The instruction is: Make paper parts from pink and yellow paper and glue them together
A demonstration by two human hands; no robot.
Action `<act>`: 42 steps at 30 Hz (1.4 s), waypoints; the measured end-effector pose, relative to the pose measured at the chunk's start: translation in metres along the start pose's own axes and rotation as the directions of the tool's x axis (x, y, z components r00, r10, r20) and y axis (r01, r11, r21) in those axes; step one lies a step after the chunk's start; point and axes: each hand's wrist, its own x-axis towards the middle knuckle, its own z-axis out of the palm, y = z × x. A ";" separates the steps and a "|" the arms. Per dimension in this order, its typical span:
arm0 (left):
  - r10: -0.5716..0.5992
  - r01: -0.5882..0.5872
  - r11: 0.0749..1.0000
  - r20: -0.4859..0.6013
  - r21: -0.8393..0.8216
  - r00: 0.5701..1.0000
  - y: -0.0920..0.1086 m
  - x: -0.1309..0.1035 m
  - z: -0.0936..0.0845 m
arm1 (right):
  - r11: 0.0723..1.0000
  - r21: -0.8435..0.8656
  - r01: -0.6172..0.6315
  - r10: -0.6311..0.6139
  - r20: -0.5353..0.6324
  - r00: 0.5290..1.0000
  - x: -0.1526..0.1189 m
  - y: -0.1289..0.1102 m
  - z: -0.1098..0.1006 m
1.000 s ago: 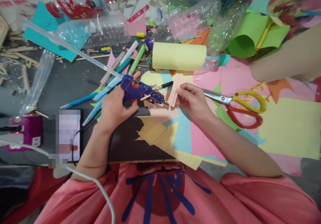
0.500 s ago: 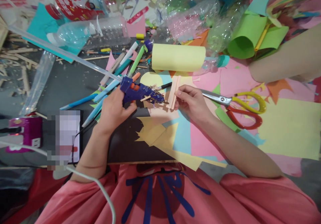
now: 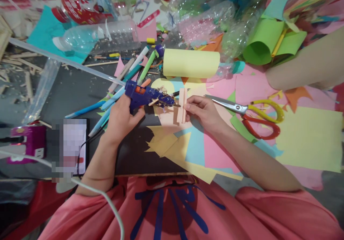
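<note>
Gluing seems in hand: the left hand wraps a blue plastic glue gun, its tip just left of the pale, flat, wood-like strip the right hand pinches, calling for steady alignment next.

A dark table carries markers, a phone, wood scraps and coloured paper.
</note>
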 end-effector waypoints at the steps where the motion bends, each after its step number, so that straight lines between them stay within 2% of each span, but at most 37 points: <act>1: -0.007 0.007 1.000 -0.004 0.002 1.000 -0.001 0.000 0.000 | 1.000 -0.004 -0.001 0.001 0.006 1.000 0.000 -0.001 0.000; 23: -0.112 0.110 0.993 -0.045 -0.047 0.993 -0.002 0.003 -0.003 | 0.997 -0.075 -0.019 0.028 0.118 0.993 -0.003 0.005 -0.002; 28: -0.079 0.071 0.993 -0.082 -0.093 0.994 -0.009 0.002 0.000 | 0.995 -0.100 -0.029 0.041 0.123 0.992 -0.002 0.004 -0.002; 32: -0.045 0.024 0.992 -0.164 -0.128 0.985 -0.017 0.002 0.007 | 0.992 -0.124 -0.036 0.054 0.140 0.989 -0.003 0.003 -0.002; 36: -0.121 0.065 0.982 -0.326 -0.177 0.938 -0.027 0.005 0.007 | 0.995 -0.092 -0.044 0.055 0.129 0.990 -0.003 0.002 -0.002; 39: -0.207 0.127 0.970 -0.437 -0.206 0.875 -0.041 0.009 -0.003 | 0.997 -0.062 -0.039 0.047 0.117 0.992 -0.002 0.002 -0.002; 41: -0.216 0.149 0.974 -0.512 -0.169 0.832 -0.056 0.011 -0.013 | 0.998 -0.053 -0.040 0.046 0.119 0.992 -0.001 0.002 -0.002; 42: -0.224 0.166 0.974 -0.521 -0.157 0.824 -0.064 0.011 -0.017 | 0.998 -0.051 -0.040 0.046 0.124 0.991 -0.001 0.002 -0.002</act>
